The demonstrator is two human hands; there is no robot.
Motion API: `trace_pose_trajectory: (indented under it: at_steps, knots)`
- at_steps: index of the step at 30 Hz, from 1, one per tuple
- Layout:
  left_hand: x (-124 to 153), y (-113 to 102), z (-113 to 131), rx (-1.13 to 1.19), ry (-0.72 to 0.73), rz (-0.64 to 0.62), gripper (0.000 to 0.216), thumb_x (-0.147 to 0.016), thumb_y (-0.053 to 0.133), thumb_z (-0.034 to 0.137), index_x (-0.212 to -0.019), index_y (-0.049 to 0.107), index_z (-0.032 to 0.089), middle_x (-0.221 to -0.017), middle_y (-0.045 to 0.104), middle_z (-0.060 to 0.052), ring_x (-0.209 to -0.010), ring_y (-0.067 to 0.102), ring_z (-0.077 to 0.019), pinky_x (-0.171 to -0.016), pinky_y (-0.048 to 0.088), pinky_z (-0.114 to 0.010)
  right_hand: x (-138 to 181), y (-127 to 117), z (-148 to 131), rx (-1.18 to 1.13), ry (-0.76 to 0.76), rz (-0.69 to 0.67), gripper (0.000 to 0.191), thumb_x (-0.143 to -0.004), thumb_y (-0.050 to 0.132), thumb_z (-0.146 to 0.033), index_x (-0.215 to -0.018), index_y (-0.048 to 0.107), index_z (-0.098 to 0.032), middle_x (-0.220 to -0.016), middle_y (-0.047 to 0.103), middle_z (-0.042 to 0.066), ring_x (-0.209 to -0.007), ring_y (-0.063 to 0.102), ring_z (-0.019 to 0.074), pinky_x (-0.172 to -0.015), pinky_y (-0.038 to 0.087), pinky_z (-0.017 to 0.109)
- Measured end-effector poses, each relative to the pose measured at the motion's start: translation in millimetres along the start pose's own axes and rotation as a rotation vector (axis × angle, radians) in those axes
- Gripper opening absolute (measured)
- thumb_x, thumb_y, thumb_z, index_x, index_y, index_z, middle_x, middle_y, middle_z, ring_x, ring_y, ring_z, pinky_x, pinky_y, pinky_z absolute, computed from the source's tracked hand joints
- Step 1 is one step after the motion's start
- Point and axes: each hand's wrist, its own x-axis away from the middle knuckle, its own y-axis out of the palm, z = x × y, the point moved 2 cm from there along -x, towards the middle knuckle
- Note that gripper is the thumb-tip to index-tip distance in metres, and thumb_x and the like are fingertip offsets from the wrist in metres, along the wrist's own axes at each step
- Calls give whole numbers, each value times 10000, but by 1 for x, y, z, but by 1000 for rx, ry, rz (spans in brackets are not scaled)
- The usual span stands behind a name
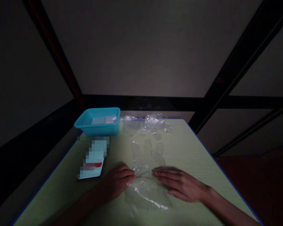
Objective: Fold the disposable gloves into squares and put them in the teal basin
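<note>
A clear plastic glove (147, 157) lies flat on the pale green table (191, 150), its fingers pointing away from me. My left hand (116, 182) rests on the glove's left edge with fingers curled and pressed together on the plastic. My right hand (179, 183) lies flat on the glove's right side, fingers stretched out toward the left. A crumpled heap of more clear plastic gloves (151, 124) sits at the table's far edge.
A teal plastic tub (97, 124) holding some flat whitish packets stands at the far left of the table. A small flat packet (94, 160) with a red stripe lies in front of it. Dark frame bars rise behind the table.
</note>
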Motion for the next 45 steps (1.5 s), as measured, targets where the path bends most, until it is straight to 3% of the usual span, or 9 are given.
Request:
trace_pose_trajectory:
  at_steps: [4,11,24,28,34,36,39,45]
  knots:
    - [1,-1,-1,19,-24,-22,281,-858,389,86,-1054,582,142,-1008,657,-87,-898,550,-192,-767,487,-313,-5,5,3,12,-32,8,538,-906,383,-234,-1395,239,-61,-1391,365,163,-1319,261,194,-1057,331,361]
    - [1,-1,-1,23,-15,-17,295,-840,392,60,-1050,586,133,-1017,657,-88,-891,555,-193,-769,491,-314,-17,3,-4,-16,31,-93,481,-904,358,-186,-1362,318,-45,-1417,315,152,-1336,207,196,-1084,278,345]
    - [-6,-8,-7,219,-139,-56,270,-839,422,102,-987,639,166,-1010,660,-83,-903,588,-180,-781,481,-309,-18,-9,-5,-284,161,-70,435,-932,296,-194,-1361,334,-129,-1377,413,117,-1305,299,174,-1067,313,394]
    - [-9,-7,-14,322,-275,-72,250,-823,460,135,-959,668,161,-950,692,-85,-891,610,-193,-789,468,-325,-18,-13,-5,-374,204,-49,410,-946,269,-218,-1339,365,-146,-1349,442,102,-1290,314,152,-1067,306,356]
    - [-23,-10,-31,580,-791,-209,220,-749,519,247,-620,662,142,-622,667,-25,-650,589,-167,-630,427,-245,-19,-13,3,-528,252,-2,419,-961,253,-342,-1277,439,-142,-1291,483,113,-1216,404,168,-1044,314,351]
    - [-30,-10,-36,649,-821,-261,263,-734,502,255,-522,610,142,-485,601,-2,-520,548,-134,-548,399,-219,-20,-13,8,-585,332,0,446,-951,254,-413,-1221,495,-153,-1204,551,106,-1119,493,184,-982,378,364]
    - [-39,-7,-44,743,-857,-315,281,-735,462,280,-521,580,141,-419,556,15,-387,497,-97,-446,349,-194,-25,-14,17,-716,429,41,470,-927,277,-491,-1133,565,-182,-1097,616,75,-998,565,185,-911,423,363]
    - [-44,4,-54,844,-975,-331,248,-691,496,356,-576,524,138,-633,677,-42,-341,514,-81,-353,267,-181,-33,-10,35,-1106,492,162,407,-838,462,-534,-977,630,-190,-1005,673,45,-966,607,198,-906,419,386]
